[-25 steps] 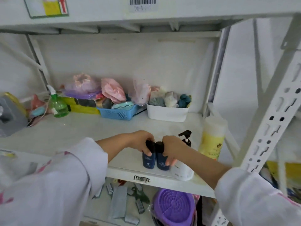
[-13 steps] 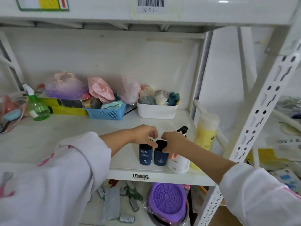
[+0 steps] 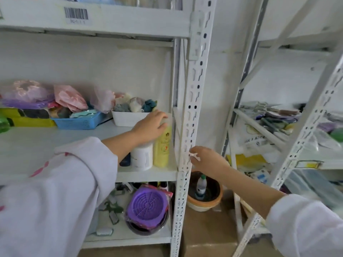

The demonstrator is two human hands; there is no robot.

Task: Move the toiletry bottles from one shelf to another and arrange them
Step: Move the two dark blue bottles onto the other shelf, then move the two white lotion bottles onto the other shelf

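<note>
The left hand [image 3: 150, 125] grips the top of a yellow bottle [image 3: 163, 147] standing beside a white pump bottle [image 3: 142, 157] at the shelf's [image 3: 55, 145] right front; the right hand [image 3: 206, 159], fingers loosely curled, touches the upright post [image 3: 187, 127].

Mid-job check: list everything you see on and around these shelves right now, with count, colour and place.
tall yellow plastic bottle: 1, yellow, shelf front right, by the post
white round pump bottle: 1, white, left of the yellow one
dark blue small bottle: 1 visible, behind left forearm
white rectangular tub: 1, shelf back
blue mesh plastic basket: 1, left of tub
purple round plastic strainer: 1, lower shelf
orange-rimmed round basin: 1, floor, holds a small bottle
left hand: on yellow bottle's top
right hand: by the post
</note>
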